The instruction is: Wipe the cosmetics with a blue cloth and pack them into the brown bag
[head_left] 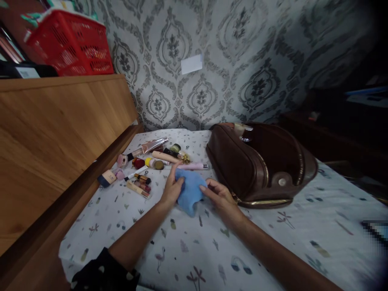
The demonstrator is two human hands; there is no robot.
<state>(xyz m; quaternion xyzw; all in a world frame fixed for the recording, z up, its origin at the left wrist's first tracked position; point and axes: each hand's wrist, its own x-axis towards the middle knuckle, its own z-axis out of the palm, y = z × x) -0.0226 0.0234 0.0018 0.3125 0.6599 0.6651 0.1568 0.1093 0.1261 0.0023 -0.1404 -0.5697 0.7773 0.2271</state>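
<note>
a white label (28,72) is showing on a black item (47,71) at the upper left, its print too blurred to read. the sheet (169,254) is carrying printed pineapples, flamingos and rainbows. the left hand (172,189) is pinching a blue cloth (190,190) between thumb and fingers, and the right hand (222,199) is gripping its right edge with closed fingers. the cloth is hanging between the hands, near a pink tube (194,166). makeup items (138,163) are lying to the left; an open brown bag (232,161) is sitting to the right. patterned wallpaper (230,60) is covering the wall behind, and a red basket (74,42) is resting on a wooden ledge (66,79).
</note>
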